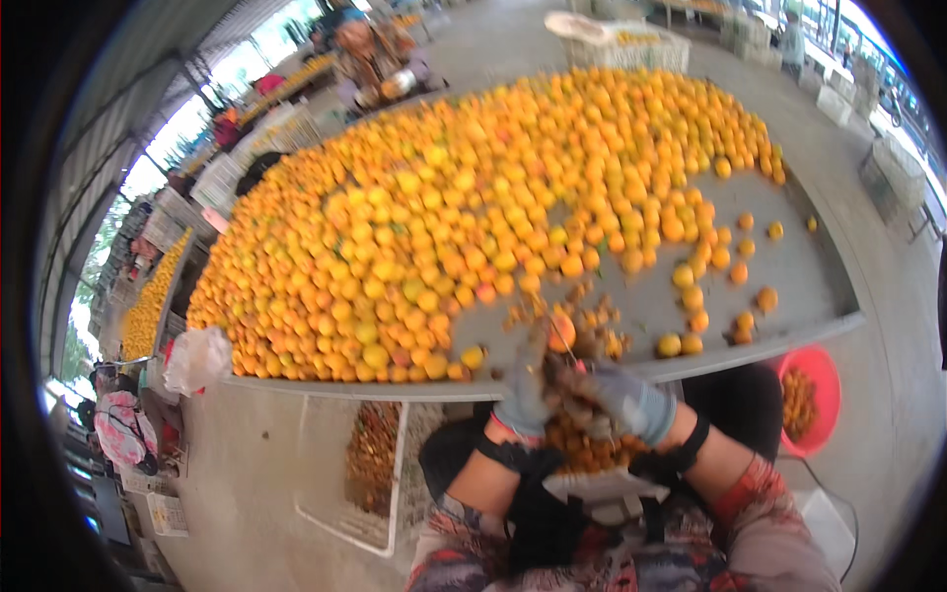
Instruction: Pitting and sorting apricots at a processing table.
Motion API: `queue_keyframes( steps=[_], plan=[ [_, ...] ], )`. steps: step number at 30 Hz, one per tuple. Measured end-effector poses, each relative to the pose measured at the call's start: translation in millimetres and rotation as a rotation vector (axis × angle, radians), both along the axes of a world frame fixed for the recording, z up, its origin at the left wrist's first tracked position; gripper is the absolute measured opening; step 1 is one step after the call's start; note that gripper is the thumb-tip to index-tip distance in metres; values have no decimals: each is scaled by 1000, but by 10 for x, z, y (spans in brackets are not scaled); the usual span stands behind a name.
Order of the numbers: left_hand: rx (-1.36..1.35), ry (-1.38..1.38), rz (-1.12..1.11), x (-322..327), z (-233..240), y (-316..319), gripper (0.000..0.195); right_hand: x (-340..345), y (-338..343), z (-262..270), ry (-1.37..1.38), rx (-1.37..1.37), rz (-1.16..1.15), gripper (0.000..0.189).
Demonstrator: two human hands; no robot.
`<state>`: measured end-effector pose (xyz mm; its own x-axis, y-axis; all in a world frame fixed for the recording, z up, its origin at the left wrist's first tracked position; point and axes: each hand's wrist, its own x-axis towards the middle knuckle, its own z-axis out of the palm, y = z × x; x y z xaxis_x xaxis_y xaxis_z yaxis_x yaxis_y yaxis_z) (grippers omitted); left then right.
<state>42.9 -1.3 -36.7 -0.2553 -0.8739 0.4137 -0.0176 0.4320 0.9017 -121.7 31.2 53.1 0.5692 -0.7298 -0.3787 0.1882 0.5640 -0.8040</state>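
Observation:
My gloved left hand (531, 377) holds an orange fruit (561, 331), which looks like an apricot, upright at the near edge of a grey metal table (784, 274). Close against it is my gloved right hand (621, 396), its fingers bent around something small and thin that is blurred. Small brown-orange pieces (603, 314) lie on the table just beyond both hands. A large heap of the same orange fruit (444, 222) covers much of the tabletop. Below my hands, a container in my lap holds more brownish-orange pieces (592, 448).
A pink basin (828, 403) with orange pieces stands at the right. On the floor at the left is a white plastic crate (396, 473) with reddish-brown pieces. A crumpled plastic bag (198, 360) hangs at the table's left corner. Another person (377, 63) sits across the table.

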Motion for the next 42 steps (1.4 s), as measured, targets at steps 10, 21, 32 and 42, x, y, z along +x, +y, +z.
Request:
queue_keyframes(
  steps=[10, 21, 32, 42],
  plan=[
    [583, 422, -96, -255, 253, -200, 46, -51, -227, -201, -3, 94, -76, 34],
    [802, 700, -268, -244, 510, 22, 42, -149, -55, -447, -69, 101, -76, 39],
    [469, 267, 81, -79, 470, 0, 46, 130, -80, -507, -65, -6, -157, 31],
    [917, 631, -185, 133, 727, 42, 50, 330, -2, -207, -125, 110, -22, 38]
  ],
)
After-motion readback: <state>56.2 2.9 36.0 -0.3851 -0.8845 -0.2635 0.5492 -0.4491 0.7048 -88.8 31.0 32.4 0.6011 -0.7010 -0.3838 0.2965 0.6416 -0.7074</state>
